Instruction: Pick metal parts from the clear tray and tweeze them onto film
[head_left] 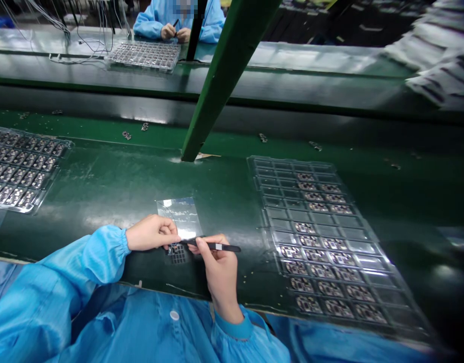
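Note:
My right hand (221,267) is closed around black tweezers (229,247), whose tips point left toward my left hand. With fingers pinched, my left hand (153,233) holds a small circuit board (173,249) by its edge, partly hidden behind the fingertips. The tweezer tips meet the board, though the exact contact is too small to make out. Beneath the board lies a sheet with a grid of small dark squares (179,258). Just beyond my hands a clear plastic sheet (186,214) rests on the green table (114,176) and reflects light.
A clear compartment tray (271,194), partly filled with boards, lies to the right. Another tray (46,194) full of boards is at left. A green post (216,85) rises ahead. Loose boards (126,135) lie on the green strip beyond. Across, a co-worker's hands (175,33) are near a tray (144,54).

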Demonstrator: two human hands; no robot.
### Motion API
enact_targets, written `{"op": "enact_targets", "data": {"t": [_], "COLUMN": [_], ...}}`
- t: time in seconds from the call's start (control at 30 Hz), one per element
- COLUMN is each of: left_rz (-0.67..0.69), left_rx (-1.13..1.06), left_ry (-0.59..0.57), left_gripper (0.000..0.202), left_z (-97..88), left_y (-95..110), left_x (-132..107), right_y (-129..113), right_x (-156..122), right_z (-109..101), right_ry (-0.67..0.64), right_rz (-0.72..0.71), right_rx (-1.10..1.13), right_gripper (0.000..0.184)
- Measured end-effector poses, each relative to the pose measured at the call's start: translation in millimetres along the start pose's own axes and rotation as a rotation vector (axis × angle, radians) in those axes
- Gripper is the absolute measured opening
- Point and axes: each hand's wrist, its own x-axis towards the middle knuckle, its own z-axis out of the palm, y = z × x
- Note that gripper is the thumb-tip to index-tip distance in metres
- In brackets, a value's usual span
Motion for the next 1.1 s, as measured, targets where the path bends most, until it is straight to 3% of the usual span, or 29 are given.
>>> {"op": "enact_targets", "data": {"t": [0.47, 0.7, 0.93, 1.1], "left_rz": [-0.001, 0.063, 0.073, 0.078], "left_rx": [0.022, 0.116, 0.049, 0.036], "left_ry": [0.012, 0.039, 0.066, 0.068], "left_gripper": [0.012, 0.015, 0.013, 0.014], "left_z": [1.2, 1.1, 0.6, 3.3], "left_y": [2.2, 2.4, 2.7, 3.9], "left_x": [-1.0, -1.6, -1.8, -2.8], "right_y": [-2.6, -0.2, 5.6, -0.3], "right_x": [-0.6, -1.3, -4.2, -8.8], "right_z": [0.4, -0.1, -1.6, 4.5], "right_ry": [-0.01, -0.004, 0.044, -0.096], "right_rz": [0.013, -0.021, 0.024, 0.045], "right_rx": [-0.012, -0.031, 0.04, 0.034], "right_gripper": [0.027, 0.027, 0.032, 0.035]}}
